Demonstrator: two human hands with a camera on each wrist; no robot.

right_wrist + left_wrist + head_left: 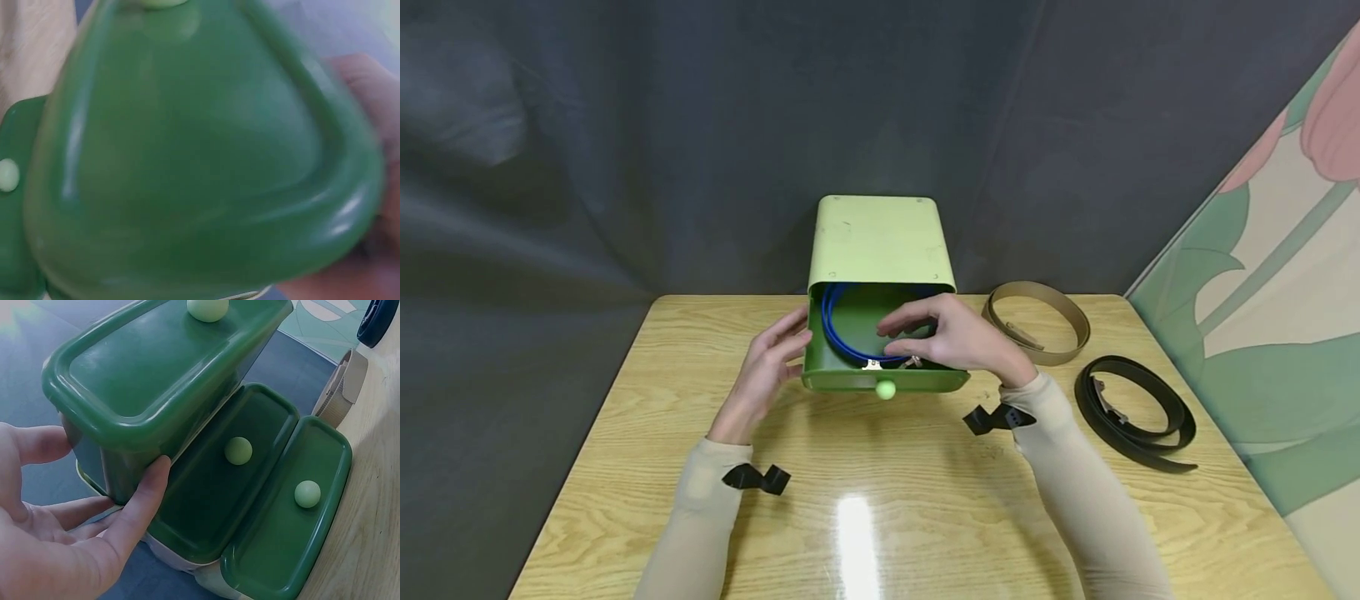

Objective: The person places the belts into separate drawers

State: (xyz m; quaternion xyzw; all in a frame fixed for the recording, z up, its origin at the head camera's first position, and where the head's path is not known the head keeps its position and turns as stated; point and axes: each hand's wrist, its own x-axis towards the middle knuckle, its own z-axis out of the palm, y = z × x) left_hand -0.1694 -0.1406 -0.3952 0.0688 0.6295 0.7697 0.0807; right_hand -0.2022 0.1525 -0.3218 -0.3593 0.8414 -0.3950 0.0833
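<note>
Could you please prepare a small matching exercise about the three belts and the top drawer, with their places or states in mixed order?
Things:
1. blue belt
2. black belt
3. top drawer
4. tan belt

Places or states:
A. on the table, nearer the curtain
B. pulled open
C. inside the top drawer
D. on the table, farther from the curtain

Pairs: 1-C, 2-D, 3-B, 4-A

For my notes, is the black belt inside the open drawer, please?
No, the black belt lies coiled on the table, to the right of the open drawer.
</note>
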